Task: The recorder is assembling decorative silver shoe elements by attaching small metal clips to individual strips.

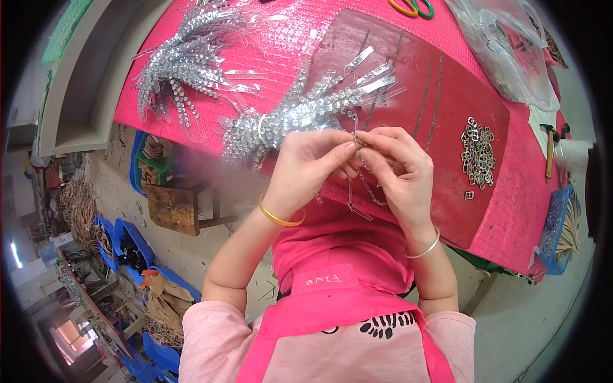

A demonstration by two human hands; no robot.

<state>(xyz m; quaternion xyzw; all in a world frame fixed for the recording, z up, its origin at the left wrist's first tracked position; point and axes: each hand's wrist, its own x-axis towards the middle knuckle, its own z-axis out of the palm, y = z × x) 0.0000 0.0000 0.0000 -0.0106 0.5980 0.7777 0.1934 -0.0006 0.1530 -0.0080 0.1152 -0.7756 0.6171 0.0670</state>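
Observation:
Over the near edge of the dark red mat (472, 220), my left hand (313, 163) and my right hand (399, 167) meet fingertip to fingertip. Both pinch a thin clear strap studded with rhinestones, whose ends (369, 187) dangle below the fingers. Something small and metallic shows at the fingertips, but its shape is mostly hidden. Just beyond my left hand lies a tied bundle of similar sparkling straps (278, 126), partly on the mat. A heap of small metal buckles (479, 153) sits on the mat's right side, with one loose buckle (469, 195) nearer me.
Another pile of straps (185, 64) lies at the far left of the pink-covered table (281, 38). Yellow and green handles (423, 9) show at the far edge. At right are a clear plastic bag (507, 57), a hammer (549, 154) and a blue basket (554, 236). A wooden stool (171, 208) stands left.

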